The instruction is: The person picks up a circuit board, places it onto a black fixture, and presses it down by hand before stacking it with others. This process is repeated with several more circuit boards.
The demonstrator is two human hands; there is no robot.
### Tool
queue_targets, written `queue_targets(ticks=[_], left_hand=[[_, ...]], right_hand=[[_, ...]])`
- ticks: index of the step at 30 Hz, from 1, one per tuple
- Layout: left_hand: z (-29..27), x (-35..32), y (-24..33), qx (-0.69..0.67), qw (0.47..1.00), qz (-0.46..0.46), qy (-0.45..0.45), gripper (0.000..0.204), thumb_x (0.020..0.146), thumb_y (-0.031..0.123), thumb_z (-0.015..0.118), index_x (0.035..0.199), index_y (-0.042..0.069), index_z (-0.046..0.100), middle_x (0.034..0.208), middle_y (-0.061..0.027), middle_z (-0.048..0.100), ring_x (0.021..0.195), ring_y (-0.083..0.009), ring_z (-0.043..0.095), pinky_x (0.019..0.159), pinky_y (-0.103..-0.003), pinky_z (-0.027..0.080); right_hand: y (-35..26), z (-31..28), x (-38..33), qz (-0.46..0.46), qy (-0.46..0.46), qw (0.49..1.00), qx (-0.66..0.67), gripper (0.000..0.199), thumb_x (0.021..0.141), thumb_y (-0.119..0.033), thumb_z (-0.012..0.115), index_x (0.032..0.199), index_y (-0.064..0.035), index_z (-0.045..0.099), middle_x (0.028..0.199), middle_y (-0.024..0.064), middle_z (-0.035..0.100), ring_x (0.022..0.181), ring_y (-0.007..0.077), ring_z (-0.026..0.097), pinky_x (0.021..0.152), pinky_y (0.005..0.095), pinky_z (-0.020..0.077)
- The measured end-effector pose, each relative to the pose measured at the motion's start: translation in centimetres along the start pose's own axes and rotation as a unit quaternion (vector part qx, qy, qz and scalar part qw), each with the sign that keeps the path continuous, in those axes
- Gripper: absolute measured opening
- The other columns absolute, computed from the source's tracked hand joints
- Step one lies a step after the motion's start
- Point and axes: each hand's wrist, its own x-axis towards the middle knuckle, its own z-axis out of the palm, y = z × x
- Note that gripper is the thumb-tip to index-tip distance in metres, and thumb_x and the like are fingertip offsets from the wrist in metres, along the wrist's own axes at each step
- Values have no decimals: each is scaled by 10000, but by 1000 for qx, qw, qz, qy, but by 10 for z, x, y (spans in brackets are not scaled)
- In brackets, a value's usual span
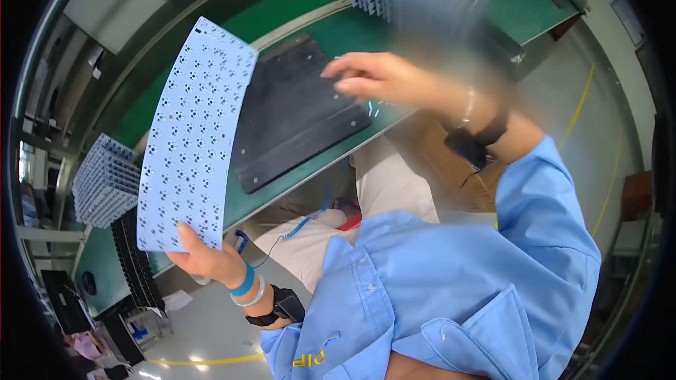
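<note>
Head view, left hand point(208, 260): lower left of frame, fingers pinched on the bottom edge of a pale blue perforated panel point(193, 137), held upright at left of centre.
Right hand point(377, 77): upper centre, fingers loosely extended, holding nothing, above a black tray point(289, 119) on the green surface point(296, 10).
Stacks: more panels point(105, 179) at far left.

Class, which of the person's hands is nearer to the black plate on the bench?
Right. The right hand reaches over the black plate's right edge; the left hand is off it, lower left, holding a white board.
</note>
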Motion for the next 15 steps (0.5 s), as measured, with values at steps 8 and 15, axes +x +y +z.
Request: queue_targets(ticks=[8, 15], left_hand=[[40, -10, 33, 311, 632, 580, -408, 303, 762, 25, 595, 1059, -6, 542, 865, -158, 576, 655, -244, 503, 530, -357, 390], [80, -46, 42, 253, 604, 550, -518, 232, 759, 50, 628, 986, 21, 592, 913, -149, 580, 732, -258, 523, 595, -361, 401]], right_hand=[[-69, 6, 42, 46, 61, 946, 315, 408, 900, -422, 521, 1087, -63, 570, 851, 18, 610, 699, 92, 566, 523, 217, 429], [-81, -58, -28, -19, 120, 979, 161, 321, 844, -290, 632, 1068, -66, 581, 852, -12, 619, 689, 59, 537, 522, 192, 398]])
